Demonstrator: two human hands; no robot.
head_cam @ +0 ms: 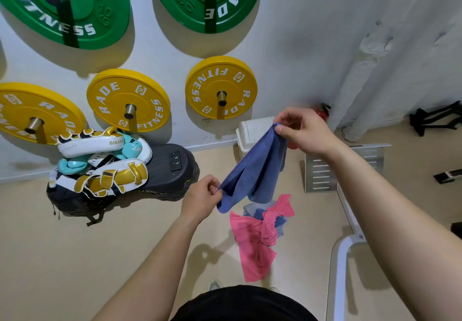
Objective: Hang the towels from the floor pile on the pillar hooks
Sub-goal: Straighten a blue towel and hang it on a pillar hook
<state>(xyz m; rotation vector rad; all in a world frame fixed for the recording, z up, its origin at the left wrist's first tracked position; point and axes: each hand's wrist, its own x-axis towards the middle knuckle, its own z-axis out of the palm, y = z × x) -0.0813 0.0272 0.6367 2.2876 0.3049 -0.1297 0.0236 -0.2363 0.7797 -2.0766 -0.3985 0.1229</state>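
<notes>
A blue towel (255, 170) hangs in the air between my hands, above the floor pile. My right hand (303, 129) pinches its upper corner, raised higher and to the right. My left hand (202, 197) pinches a lower corner at the left. Beneath it on the beige floor lies the pile: a pink towel (252, 243) spread and bunched, with a pale blue-grey towel (255, 210) partly hidden under it. No pillar hooks are visible.
Green and yellow weight plates (221, 88) hang on the white wall ahead. Boxing pads (105, 160) lie stacked on a black base at the left. A white bin (252, 130) stands by the wall, a red fire extinguisher (322, 112) behind it. A white metal frame (345, 223) stands right.
</notes>
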